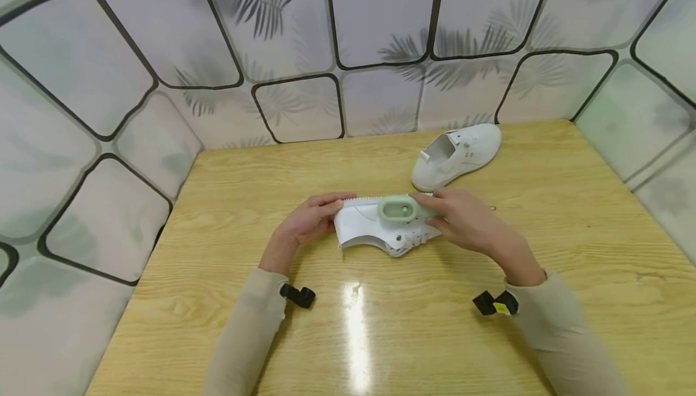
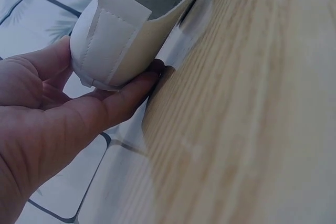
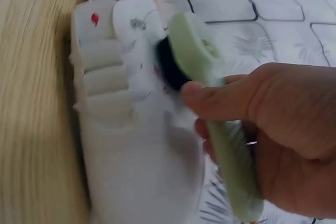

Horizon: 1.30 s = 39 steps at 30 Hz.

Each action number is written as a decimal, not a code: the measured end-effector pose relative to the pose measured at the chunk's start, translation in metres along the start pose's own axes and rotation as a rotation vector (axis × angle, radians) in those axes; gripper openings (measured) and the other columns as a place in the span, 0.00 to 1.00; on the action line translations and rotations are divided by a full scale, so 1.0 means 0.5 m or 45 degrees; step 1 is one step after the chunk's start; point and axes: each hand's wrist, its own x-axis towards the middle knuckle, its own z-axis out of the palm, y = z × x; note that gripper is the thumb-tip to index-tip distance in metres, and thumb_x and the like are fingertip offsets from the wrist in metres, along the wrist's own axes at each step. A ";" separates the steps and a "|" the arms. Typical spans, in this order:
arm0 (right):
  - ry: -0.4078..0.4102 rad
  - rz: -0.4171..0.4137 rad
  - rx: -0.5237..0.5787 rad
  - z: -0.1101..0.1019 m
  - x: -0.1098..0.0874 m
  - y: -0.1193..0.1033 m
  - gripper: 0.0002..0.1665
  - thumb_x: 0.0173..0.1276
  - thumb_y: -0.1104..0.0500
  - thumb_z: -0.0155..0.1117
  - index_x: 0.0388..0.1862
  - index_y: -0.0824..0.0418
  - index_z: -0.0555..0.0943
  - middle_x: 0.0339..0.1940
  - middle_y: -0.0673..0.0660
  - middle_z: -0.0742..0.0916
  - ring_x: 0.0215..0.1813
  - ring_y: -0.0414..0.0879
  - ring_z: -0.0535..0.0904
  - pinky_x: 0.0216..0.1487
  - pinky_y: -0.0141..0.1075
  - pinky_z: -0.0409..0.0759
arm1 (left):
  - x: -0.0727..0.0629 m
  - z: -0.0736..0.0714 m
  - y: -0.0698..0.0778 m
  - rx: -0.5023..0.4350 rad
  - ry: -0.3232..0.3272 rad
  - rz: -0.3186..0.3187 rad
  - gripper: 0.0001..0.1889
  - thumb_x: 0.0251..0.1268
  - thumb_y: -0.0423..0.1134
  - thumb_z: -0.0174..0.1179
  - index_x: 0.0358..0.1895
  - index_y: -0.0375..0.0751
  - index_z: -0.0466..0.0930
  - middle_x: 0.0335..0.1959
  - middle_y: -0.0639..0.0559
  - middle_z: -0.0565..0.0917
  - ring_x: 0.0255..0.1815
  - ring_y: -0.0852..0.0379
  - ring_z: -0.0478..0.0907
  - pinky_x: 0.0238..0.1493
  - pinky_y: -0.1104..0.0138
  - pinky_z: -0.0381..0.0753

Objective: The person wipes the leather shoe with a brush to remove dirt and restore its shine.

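Observation:
A white lace-up shoe [image 1: 359,220] lies on its side on the wooden table, its opening toward the person. At its heel, my left hand [image 1: 312,217] holds it; in the left wrist view the thumb and fingers [image 2: 126,95] are on either side of the heel [image 2: 107,45]. My right hand [image 1: 462,217] grips the handle of a pale green brush [image 1: 399,208]. Dark bristles [image 3: 170,65] meet the side of the shoe [image 3: 142,161] near the lace holes in the right wrist view. The shoe's toe is hidden behind the right hand in the head view.
A second white shoe [image 1: 457,155] stands upright at the back of the table [image 1: 244,184], just beyond the right hand. Patterned panels [image 1: 380,94] rise behind the table and along its sides. Each wrist carries a small black camera.

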 end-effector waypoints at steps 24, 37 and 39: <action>-0.078 0.047 -0.054 -0.006 0.001 -0.024 0.31 0.63 0.64 0.71 0.67 0.60 0.77 0.36 0.58 0.82 0.35 0.51 0.77 0.37 0.46 0.75 | 0.003 -0.001 -0.005 -0.004 0.011 0.022 0.23 0.81 0.35 0.41 0.73 0.31 0.62 0.70 0.34 0.68 0.55 0.53 0.77 0.48 0.64 0.79; -0.091 0.084 -0.017 -0.020 -0.006 -0.005 0.31 0.62 0.66 0.72 0.65 0.58 0.79 0.37 0.58 0.80 0.35 0.49 0.74 0.37 0.44 0.73 | 0.005 0.000 -0.001 -0.001 0.018 0.006 0.23 0.82 0.37 0.41 0.74 0.34 0.63 0.71 0.36 0.68 0.55 0.53 0.76 0.49 0.63 0.79; -0.060 0.023 -0.033 -0.003 0.007 -0.009 0.31 0.62 0.65 0.72 0.65 0.58 0.79 0.39 0.60 0.79 0.37 0.50 0.74 0.39 0.45 0.74 | 0.003 0.001 -0.002 -0.003 0.017 0.005 0.23 0.82 0.37 0.40 0.74 0.34 0.63 0.71 0.36 0.68 0.54 0.53 0.76 0.48 0.63 0.79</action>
